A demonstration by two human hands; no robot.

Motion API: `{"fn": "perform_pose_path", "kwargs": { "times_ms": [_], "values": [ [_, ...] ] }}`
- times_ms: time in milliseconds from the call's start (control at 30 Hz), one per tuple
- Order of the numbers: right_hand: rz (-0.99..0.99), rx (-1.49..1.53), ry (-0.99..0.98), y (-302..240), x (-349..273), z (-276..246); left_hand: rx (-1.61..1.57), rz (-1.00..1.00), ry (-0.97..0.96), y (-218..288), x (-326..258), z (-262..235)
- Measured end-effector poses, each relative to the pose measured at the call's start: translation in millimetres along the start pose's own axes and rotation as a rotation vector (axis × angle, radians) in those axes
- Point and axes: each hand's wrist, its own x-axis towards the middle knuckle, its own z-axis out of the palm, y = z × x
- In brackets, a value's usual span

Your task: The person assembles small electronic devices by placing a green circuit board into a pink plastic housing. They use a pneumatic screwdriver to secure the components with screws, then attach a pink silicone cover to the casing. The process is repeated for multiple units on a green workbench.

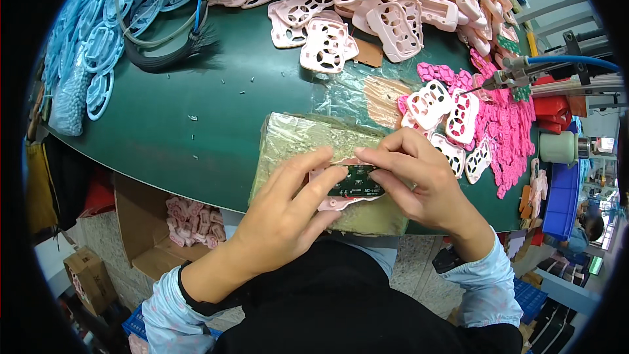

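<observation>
A dark green circuit board [359, 187] lies in a pale pink plastic shell [335, 204], low over a block wrapped in clear film [288, 132]. My left hand [283, 204] is closed on the shell's left side, with a fingertip on the board's left end. At the other end my right hand [419, 174] grips the shell, thumb and fingers bent in at the board's right edge. Parts of the shell are hidden under my fingers. Just beyond my right hand lie white cut-out faceplates [429, 104] and bright pink rubber keypads [504, 137].
Pink shells [393, 26] are heaped along the far side of the green table [216, 115]. Light blue plastic frames [101, 46] pile up at the left. A screwdriver on a blue hose [504, 80] reaches in from the right. Small screws [192, 118] lie scattered left of the block.
</observation>
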Motion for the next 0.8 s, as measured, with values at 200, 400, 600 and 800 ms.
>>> {"fn": "perform_pose_path", "kwargs": {
  "times_ms": [200,400,600,800],
  "values": [
    [-0.014,0.027,0.064,16.5,5.7,8.9,-0.015,0.031,-0.043,-5.4,-0.6,-2.6],
    [-0.179,-0.088,0.029,16.9,-0.6,3.4,0.01,0.056,-0.005,-9.7,-2.8,0.5],
    [-0.279,-0.147,-0.022,20.1,5.4,2.1,-0.002,0.047,-0.05,-9.3,-0.9,-3.4],
    [-0.293,-0.154,-0.021,22.9,4.4,2.8,0.153,0.161,-0.004,-2.9,0.8,0.5]
  ]
}}
